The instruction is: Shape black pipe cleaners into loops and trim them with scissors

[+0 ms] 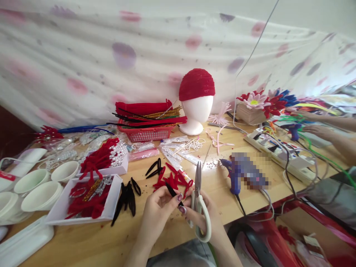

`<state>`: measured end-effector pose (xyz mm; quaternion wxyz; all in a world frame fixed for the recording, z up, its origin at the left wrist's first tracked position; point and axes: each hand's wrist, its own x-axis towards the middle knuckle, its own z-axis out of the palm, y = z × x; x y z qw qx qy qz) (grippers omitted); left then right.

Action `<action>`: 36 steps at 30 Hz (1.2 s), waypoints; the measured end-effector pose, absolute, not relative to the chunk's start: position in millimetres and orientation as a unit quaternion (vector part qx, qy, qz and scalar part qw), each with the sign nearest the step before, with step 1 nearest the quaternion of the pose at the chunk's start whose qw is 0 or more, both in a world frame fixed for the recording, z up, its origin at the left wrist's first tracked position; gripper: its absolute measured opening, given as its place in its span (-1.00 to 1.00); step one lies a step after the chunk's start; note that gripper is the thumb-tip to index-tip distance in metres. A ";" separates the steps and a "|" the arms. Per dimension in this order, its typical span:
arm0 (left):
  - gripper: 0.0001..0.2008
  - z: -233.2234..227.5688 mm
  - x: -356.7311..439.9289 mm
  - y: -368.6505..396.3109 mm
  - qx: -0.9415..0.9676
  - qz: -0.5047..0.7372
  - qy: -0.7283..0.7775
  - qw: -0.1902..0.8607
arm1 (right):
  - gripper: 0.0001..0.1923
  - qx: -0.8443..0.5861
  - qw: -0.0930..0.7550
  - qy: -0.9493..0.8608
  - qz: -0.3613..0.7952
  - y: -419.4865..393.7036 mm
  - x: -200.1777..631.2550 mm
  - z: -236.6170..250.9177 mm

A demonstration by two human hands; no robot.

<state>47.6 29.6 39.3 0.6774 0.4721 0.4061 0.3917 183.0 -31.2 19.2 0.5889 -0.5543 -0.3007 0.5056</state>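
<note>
My left hand pinches a small black fuzzy chenille petal between thumb and fingers, low over the table's front edge. Close beside it, my right hand is closed around scissors with cream handles, blades pointing up and away. The right thumb and fingertips also reach the near end of the black petal. Just beyond the hands lie several red chenille petals. To the left, more black petals rest in a loose pile, with a few black loops behind them.
White boxes of red chenille pieces and pearl stamens stand left, near white cups. Behind are a red basket of chenille stems and a foam head. Right lie a glue gun, power strip and another person's hands.
</note>
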 end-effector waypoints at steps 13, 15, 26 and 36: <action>-0.63 46.2 38.8 49.4 0.342 0.447 0.411 0.717 | -0.57 -0.541 0.544 -0.402 0.500 -47.6 206.0 12.8; -0.62 47.4 38.0 51.1 0.329 0.454 0.410 0.719 | -0.58 -0.547 0.522 -0.409 0.511 -52.7 210.8 11.2; -0.61 60.2 34.7 55.3 0.316 0.462 0.387 0.732 | -0.46 -0.581 0.374 -0.525 0.497 -58.6 218.0 34.8; -0.66 67.4 33.5 50.3 0.398 0.365 0.349 0.766 | -0.46 -0.588 0.309 -0.565 0.489 -58.8 225.5 45.2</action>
